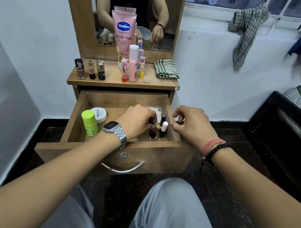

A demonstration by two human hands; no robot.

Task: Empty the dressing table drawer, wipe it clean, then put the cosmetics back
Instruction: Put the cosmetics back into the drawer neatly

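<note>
The dressing table drawer stands pulled out in front of me. My left hand, with a metal watch on the wrist, reaches into it and grips the cap of a dark nail polish bottle. Beside that bottle stand a white-capped nail polish and a black-capped one. My right hand hovers over the drawer's right wall with curled fingers; something dark shows between thumb and forefinger, unclear what. A lime green stick, a white jar and a clear packet also lie inside.
On the table top stand three small bottles, a pink Vaseline tube, a pink bottle, several lip balms and a folded checked cloth. Another checked cloth hangs from the window sill. A dark bed frame is at right.
</note>
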